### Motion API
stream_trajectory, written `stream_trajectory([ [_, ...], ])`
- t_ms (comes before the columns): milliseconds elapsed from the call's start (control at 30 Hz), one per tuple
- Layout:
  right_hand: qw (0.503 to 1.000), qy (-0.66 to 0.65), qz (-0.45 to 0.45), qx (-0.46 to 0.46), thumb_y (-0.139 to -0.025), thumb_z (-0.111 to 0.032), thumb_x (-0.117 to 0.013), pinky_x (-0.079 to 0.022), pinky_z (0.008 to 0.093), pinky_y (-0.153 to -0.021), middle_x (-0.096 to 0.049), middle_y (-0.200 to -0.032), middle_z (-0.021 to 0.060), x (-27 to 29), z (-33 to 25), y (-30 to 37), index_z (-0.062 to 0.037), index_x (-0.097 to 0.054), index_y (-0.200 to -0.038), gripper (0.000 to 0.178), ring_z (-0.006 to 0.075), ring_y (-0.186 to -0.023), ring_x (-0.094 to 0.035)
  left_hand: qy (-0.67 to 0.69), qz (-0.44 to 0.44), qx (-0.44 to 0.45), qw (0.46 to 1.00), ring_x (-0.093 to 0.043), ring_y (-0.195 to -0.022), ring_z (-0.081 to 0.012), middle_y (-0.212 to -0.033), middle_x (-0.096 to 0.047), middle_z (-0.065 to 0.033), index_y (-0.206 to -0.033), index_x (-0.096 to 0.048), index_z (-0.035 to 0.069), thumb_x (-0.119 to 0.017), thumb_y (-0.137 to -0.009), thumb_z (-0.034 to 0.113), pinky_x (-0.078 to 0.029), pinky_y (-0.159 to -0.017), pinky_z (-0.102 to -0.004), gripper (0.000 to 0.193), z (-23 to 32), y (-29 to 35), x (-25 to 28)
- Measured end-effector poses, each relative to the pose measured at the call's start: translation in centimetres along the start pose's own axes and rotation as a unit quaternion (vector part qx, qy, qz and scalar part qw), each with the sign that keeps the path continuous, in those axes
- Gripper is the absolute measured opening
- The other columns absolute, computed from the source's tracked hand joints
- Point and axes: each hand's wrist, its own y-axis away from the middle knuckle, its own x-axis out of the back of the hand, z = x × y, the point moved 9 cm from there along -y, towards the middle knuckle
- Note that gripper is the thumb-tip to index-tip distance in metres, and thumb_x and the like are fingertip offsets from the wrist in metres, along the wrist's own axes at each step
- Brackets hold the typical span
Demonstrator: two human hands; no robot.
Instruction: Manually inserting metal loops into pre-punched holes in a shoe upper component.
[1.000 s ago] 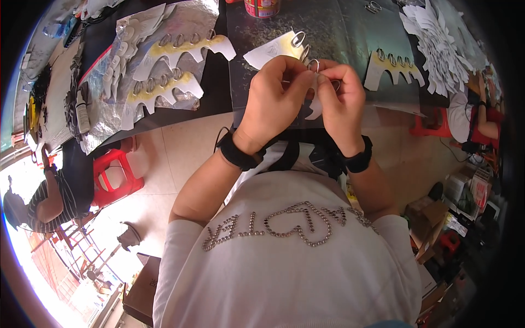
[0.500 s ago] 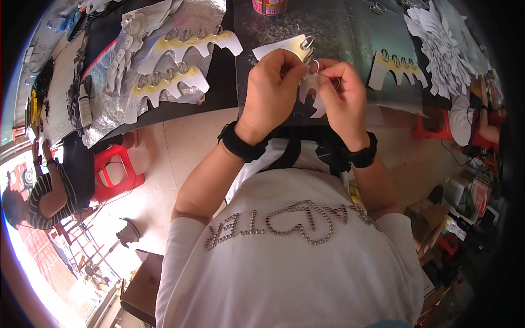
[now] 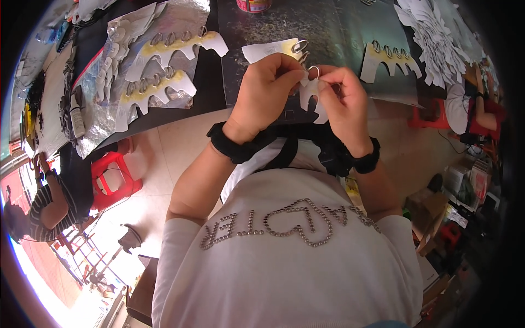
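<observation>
My left hand [image 3: 262, 93] and my right hand [image 3: 346, 106] meet over the near edge of the dark table, fingertips pinched together. Between them is a white cut piece with narrow legs [image 3: 313, 99], and a metal ring [image 3: 314, 72] stands up at its top by my right fingertips. Just beyond my left fingers lies a white part with yellowish smears [image 3: 269, 51] and more metal rings at its right end. Whether it joins the held piece is hidden by my fingers. Similar ringed white pieces lie left [image 3: 156, 92] and right [image 3: 391, 61].
A pink tub [image 3: 254, 5] stands at the table's far side. White cut pieces are heaped at the right [image 3: 432, 44], others on silvery film at the left [image 3: 116, 57], near a small bottle [image 3: 77, 116]. Red stools [image 3: 114, 180] and other people are at both sides.
The view has shifted slightly, so the things on the table appear a little further left. Both hands keep their pinch on the white piece, with only small finger movement.
</observation>
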Motion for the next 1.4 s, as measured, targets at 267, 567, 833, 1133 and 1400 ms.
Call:
stream_trajectory([
  [267,0.999,-0.014,0.009,0.037,-0.090,0.007,-0.052,-0.048,0.0196,-0.067,-0.063,-0.109,0.0118,-0.5,-0.5,-0.1,0.0001,-0.049,-0.095,0.009,0.0058,-0.076,-0.057,-0.165,0.073,-0.065,0.981,-0.055,-0.063,-0.0063,-0.070,-0.061,-0.0024,-0.088,-0.063,-0.001,-0.064,-0.085,0.007,-0.044,-0.055,-0.0229,0.009,1.4,0.5,0.6],
  [567,0.999,-0.028,-0.020,0.030,-0.090,0.007,-0.051,-0.049,0.0196,-0.068,-0.062,-0.109,0.0124,-0.8,-0.2,-0.2,0.0002,-0.048,-0.095,0.009,0.0051,-0.080,-0.057,-0.224,0.091,-0.112,0.964,-0.056,-0.069,-0.0122,-0.081,-0.059,-0.0059,-0.085,-0.064,-0.001,-0.068,-0.080,0.005,-0.046,-0.064,-0.0257,0.008,1.5,0.6,1.0],
  [833,0.997,-0.036,-0.069,-0.016,-0.091,0.004,-0.051,-0.046,0.0190,-0.066,-0.062,-0.109,0.0117,-0.2,0.4,-0.8,-0.0006,-0.049,-0.094,0.005,0.0035,-0.074,-0.050,-0.178,0.062,-0.080,0.979,-0.055,-0.069,-0.0116,-0.080,-0.059,-0.0054,-0.085,-0.063,0.000,-0.069,-0.081,0.006,-0.046,-0.063,-0.0255,0.009,0.8,0.3,1.1],
  [1133,0.986,-0.081,-0.106,-0.103,-0.091,-0.002,-0.053,-0.047,0.0209,-0.067,-0.061,-0.107,0.0109,0.2,0.6,-1.3,-0.0016,-0.052,-0.090,0.002,0.0050,-0.074,-0.052,-0.240,0.046,-0.166,0.955,-0.054,-0.085,-0.0168,-0.090,-0.055,-0.0054,-0.085,-0.064,0.002,-0.070,-0.077,0.003,-0.045,-0.073,-0.0285,0.010,2.9,0.7,0.4],
  [1400,0.976,-0.100,-0.124,-0.146,-0.091,-0.007,-0.054,-0.047,0.0216,-0.068,-0.062,-0.105,0.0093,1.1,0.8,-1.1,-0.0024,-0.052,-0.089,0.005,0.0055,-0.074,-0.053,-0.297,0.033,-0.327,0.897,-0.054,-0.106,-0.0275,-0.109,-0.055,-0.0111,-0.120,-0.053,0.004,-0.072,-0.073,0.000,-0.042,-0.093,-0.0342,0.051,6.2,0.2,0.1],
])
